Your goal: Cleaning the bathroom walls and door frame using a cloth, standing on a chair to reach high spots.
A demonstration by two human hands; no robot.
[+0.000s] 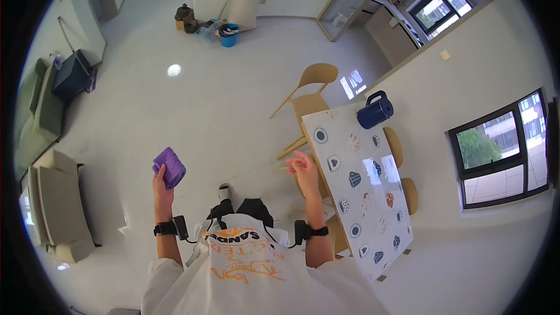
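Observation:
A folded purple cloth (171, 165) is gripped in my left hand (160, 182), held out over the floor on the left with the thumb across its front. My right hand (305, 170) is raised beside the near-left edge of the dining table (373, 221), its fingers apart and nothing held in them. The table has a white cover printed with cups and plates. On its far end stands a dark blue jug with a handle (375, 111). Both wrists wear black straps with small devices.
A wooden chair (311, 103) stands left of the table's far end; more chairs (409, 196) line the right side. Sofas (61, 204) stand along the left. A blue bin (228, 39) and bags sit by the far wall. A window (501, 149) is on the right.

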